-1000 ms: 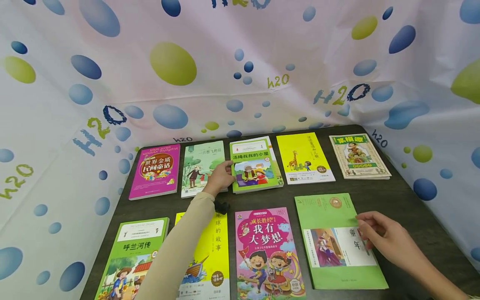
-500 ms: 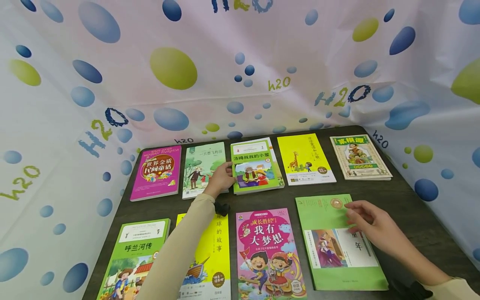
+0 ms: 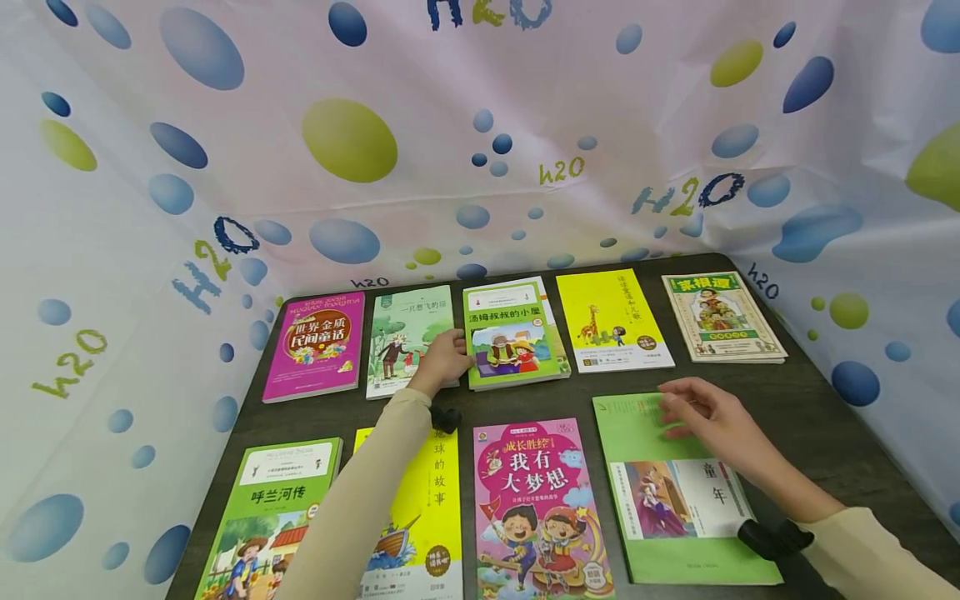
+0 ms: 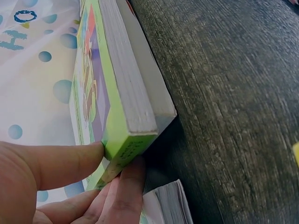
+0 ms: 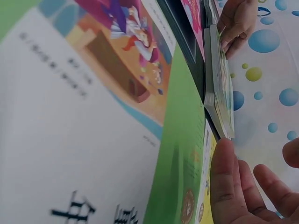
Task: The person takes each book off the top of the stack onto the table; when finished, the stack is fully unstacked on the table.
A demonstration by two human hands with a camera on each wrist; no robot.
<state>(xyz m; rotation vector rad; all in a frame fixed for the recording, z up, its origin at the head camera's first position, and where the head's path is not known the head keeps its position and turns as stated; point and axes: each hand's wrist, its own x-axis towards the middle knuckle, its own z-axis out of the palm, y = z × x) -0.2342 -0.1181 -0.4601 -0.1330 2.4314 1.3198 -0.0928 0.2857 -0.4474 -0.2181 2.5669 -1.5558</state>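
My left hand pinches the spine edge of a green storybook in the back row. In the left wrist view, its thumb lies on the cover side and its fingers press the spine from the other side. Another pale book lies directly under that storybook. My right hand hovers over the top part of a light green book in the front row. Its fingers are loosely bent with nothing between them, as the right wrist view also shows at the hand.
Several books lie in two rows on a dark wooden table. A pale green book lies left of the held one, a yellow book right of it. A pink book lies beside the light green one. Patterned cloth surrounds the table.
My right hand has moved left and away from me, from the light green book's right edge to over its top part. My left hand stays at the same storybook.
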